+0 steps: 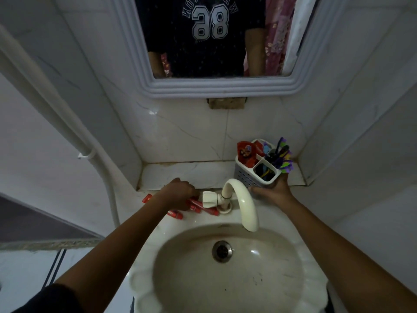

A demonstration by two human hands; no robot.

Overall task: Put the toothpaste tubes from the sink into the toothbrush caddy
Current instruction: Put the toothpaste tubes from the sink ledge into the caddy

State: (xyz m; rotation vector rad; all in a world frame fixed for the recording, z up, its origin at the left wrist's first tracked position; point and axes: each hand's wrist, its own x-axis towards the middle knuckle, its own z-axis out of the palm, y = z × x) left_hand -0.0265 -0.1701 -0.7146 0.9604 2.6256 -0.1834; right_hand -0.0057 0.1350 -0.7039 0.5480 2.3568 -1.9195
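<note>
Pale marble tile surrounds a white sink (225, 288). We see red toothpaste tubes (204, 205) lying on its back rim, left of the tap (239, 199). They look light, soft and slick, so we would pinch one at its stiffer cap end. Our left hand (178, 194) rests on them, fingers curled down, though we cannot tell if they grip. Our right hand (274, 190) clasps the base of the caddy (246, 172), which already holds tubes and brushes. The tap stands between; lifting over it looks clear.
</note>
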